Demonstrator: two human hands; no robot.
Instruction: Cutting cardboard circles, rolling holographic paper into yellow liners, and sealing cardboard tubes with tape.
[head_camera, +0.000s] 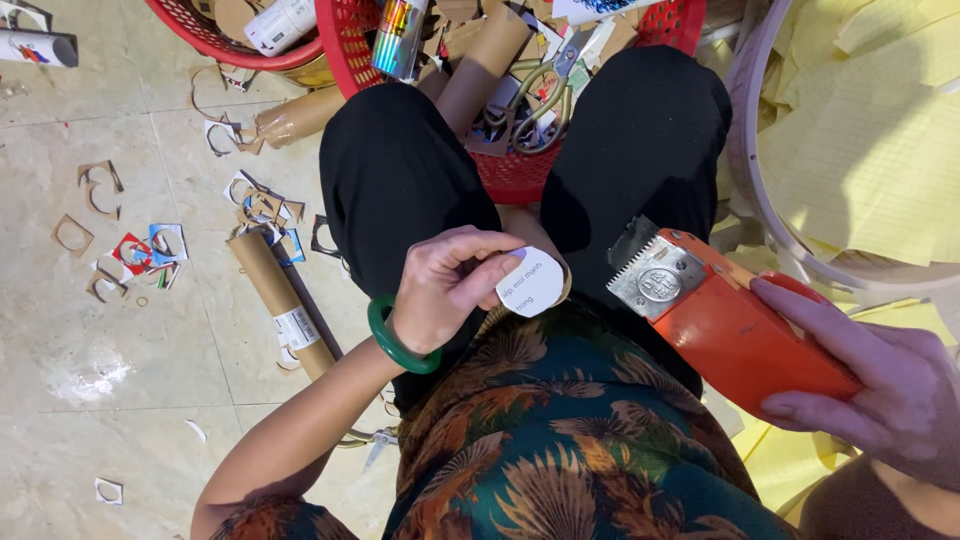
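Note:
My left hand (452, 285) pinches a small white paper cut-out (531, 284) with rounded corners, held over my lap between my knees in black trousers. A green bangle (393, 340) circles that wrist. My right hand (880, 380) grips an orange tape dispenser (735, 330) from the right. Its toothed metal blade (652, 278) points toward the cut-out and stands a short way to its right, not touching it.
A red basket (520, 175) in front of my knees holds cardboard tubes, scissors (545, 95) and scraps. A cardboard tube (280, 300) and cut paper scraps lie on the tiled floor at left. A round tray with yellow paper sheets (870, 140) stands at right.

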